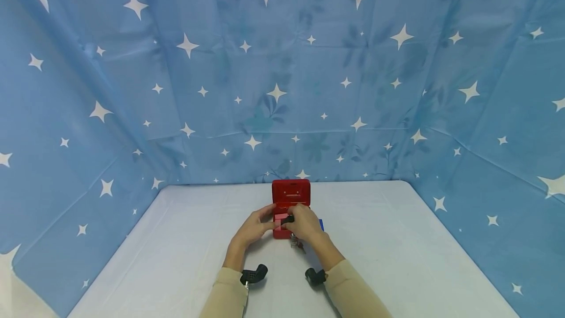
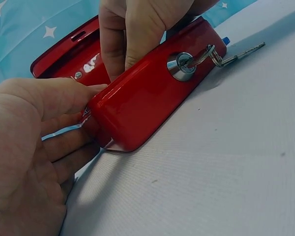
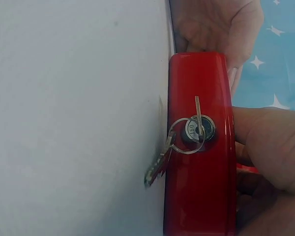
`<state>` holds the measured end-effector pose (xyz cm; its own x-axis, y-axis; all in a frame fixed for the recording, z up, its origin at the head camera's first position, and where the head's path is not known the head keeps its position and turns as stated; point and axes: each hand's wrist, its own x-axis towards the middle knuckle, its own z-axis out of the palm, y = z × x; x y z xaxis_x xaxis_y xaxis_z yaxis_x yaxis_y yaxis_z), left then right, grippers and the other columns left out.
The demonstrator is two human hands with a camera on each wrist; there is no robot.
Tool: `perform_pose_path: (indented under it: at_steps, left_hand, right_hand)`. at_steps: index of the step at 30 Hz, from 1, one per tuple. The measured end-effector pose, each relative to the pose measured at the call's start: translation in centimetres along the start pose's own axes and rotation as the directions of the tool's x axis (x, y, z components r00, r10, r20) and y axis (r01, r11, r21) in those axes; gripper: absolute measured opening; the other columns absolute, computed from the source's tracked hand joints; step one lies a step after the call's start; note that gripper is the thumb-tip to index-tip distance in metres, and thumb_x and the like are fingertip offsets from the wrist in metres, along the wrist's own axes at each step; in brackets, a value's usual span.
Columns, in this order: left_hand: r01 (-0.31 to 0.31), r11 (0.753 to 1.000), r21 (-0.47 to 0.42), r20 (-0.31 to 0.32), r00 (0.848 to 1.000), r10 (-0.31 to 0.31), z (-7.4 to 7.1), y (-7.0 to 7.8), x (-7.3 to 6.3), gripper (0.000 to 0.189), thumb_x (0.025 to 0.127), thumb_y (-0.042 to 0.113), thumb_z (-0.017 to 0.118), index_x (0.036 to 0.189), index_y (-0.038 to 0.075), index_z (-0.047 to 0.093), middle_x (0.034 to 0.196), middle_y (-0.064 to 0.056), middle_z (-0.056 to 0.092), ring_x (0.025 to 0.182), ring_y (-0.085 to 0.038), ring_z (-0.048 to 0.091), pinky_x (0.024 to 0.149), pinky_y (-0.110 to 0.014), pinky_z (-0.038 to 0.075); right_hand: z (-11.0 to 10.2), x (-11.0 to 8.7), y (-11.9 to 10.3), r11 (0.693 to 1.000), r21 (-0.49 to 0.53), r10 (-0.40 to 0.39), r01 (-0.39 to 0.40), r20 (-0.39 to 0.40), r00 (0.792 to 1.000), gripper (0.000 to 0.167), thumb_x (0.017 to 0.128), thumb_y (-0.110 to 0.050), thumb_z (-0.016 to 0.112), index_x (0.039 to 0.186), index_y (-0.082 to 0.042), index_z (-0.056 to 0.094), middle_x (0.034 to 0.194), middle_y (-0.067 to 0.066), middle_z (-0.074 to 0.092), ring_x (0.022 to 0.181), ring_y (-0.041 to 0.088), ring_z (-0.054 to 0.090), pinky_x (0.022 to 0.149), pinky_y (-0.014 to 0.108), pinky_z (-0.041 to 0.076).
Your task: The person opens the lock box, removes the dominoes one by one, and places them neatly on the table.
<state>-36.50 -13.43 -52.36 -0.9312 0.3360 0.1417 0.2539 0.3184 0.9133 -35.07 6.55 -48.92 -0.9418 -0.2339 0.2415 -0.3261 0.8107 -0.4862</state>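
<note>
A red cash box (image 1: 282, 235) stands on the table, its lid (image 1: 291, 191) raised at the back. My left hand (image 1: 252, 227) holds the box's left end, thumb at the rim and the other fingers along the outer side. My right hand (image 1: 305, 222) reaches down inside with bent fingers, pinching a small black object (image 1: 288, 220) whose kind is too small to make out. Pink contents (image 1: 280, 217) show beside it. In the front wall is a round lock (image 3: 199, 129) with a key in it; a second key (image 3: 160, 164) dangles from the ring.
Something blue (image 1: 321, 225) sits just right of the box, mostly behind my right hand. A white cloth covers the table (image 1: 212, 249). Blue curtains (image 1: 282, 72) with white stars enclose its back and sides.
</note>
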Motion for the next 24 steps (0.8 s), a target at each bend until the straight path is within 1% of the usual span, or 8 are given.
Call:
perform_pose_path:
  at_steps: [4, 12, 18, 22, 24]
  left_hand:
    - [-0.002, 1.0, -0.012, 0.0, 1.0, 0.002, 0.0, 0.01, 0.0, 0.069, 0.094, 0.02, 0.073, 0.157, 0.013, 0.047, 0.158, -0.012, 0.052, 0.151, -0.038, 0.042, 0.121, -0.068, 0.03]
    - [-0.007, 1.0, -0.005, 0.003, 1.0, 0.007, 0.03, 0.01, -0.03, 0.069, 0.094, 0.02, 0.073, 0.157, 0.013, 0.046, 0.158, -0.011, 0.052, 0.15, -0.037, 0.044, 0.121, -0.066, 0.032]
    - [0.005, 1.0, 0.01, 0.005, 1.0, -0.006, 0.03, -0.01, -0.03, 0.068, 0.094, 0.019, 0.072, 0.158, 0.014, 0.046, 0.157, -0.009, 0.053, 0.15, -0.036, 0.044, 0.121, -0.067, 0.031]
    - [0.001, 1.0, 0.018, 0.002, 1.0, -0.001, 0.08, -0.05, -0.02, 0.068, 0.095, 0.021, 0.072, 0.157, 0.014, 0.047, 0.156, -0.01, 0.054, 0.149, -0.037, 0.044, 0.12, -0.069, 0.031]
    - [0.011, 1.0, 0.016, 0.001, 1.0, -0.011, 0.08, -0.07, -0.01, 0.068, 0.095, 0.021, 0.072, 0.157, 0.016, 0.047, 0.156, -0.009, 0.054, 0.149, -0.035, 0.044, 0.121, -0.068, 0.031]
  right_hand:
    - [-0.02, 0.05, -0.06, 1.0, 0.0, 0.01, -0.01, 0.004, 1.0, 0.042, 0.081, -0.025, 0.089, 0.114, -0.003, 0.077, 0.105, 0.01, 0.074, 0.091, 0.023, 0.063, 0.085, 0.045, 0.06]
    - [0.12, 0.04, -0.36, 0.998, -0.05, 0.044, -0.044, 0.004, 0.999, 0.041, 0.08, -0.03, 0.09, 0.113, -0.008, 0.079, 0.104, 0.005, 0.075, 0.09, 0.021, 0.065, 0.087, 0.044, 0.061]
    - [0.17, 0.16, -0.36, 0.998, -0.062, 0.033, -0.032, 0.002, 0.999, 0.035, 0.08, -0.03, 0.09, 0.107, -0.01, 0.081, 0.1, 0.004, 0.077, 0.084, 0.019, 0.064, 0.082, 0.041, 0.061]
    - [0.2, 0.21, -0.32, 0.997, -0.069, 0.032, -0.031, 0.004, 0.999, 0.035, 0.08, -0.029, 0.09, 0.108, -0.01, 0.081, 0.099, 0.003, 0.077, 0.085, 0.018, 0.064, 0.081, 0.041, 0.06]
    - [0.22, 0.21, -0.33, 0.997, -0.075, 0.034, -0.033, 0.01, 0.999, 0.035, 0.081, -0.028, 0.09, 0.109, -0.009, 0.081, 0.1, 0.004, 0.076, 0.086, 0.019, 0.065, 0.081, 0.042, 0.06]
